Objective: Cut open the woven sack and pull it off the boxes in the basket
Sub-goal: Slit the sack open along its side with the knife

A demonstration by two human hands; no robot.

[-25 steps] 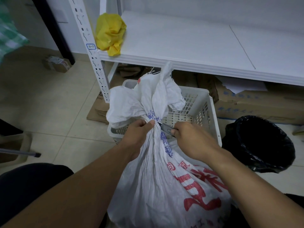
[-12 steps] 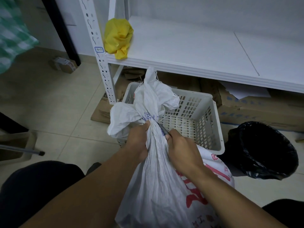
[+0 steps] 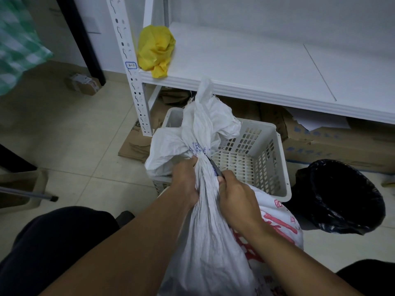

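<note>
Head view shows the sack (image 3: pixel 205 242) not yet opened; its neck is bunched tight just in front of the basket (image 3: pixel 275 163), and the loose top flops above the tie, over the basket's left side; the left hand (image 3: pixel 186 180) is clenched around the gathered neck just below the tie, holding it taut; the right hand (image 3: pixel 237 199) is closed on a dark blade (image 3: pixel 214 168), whose tip rests against the neck at the tie; whether the cloth has begun to part I cannot tell, since no slit shows; the sack's full body hangs below the hands, partly outside the basket's near rim; the basket floor behind it looks bare, and no boxes are visible, presumably inside the sack; by my judgement the cutting is barely begun; opening the neck and pulling the sack off remain.
</note>
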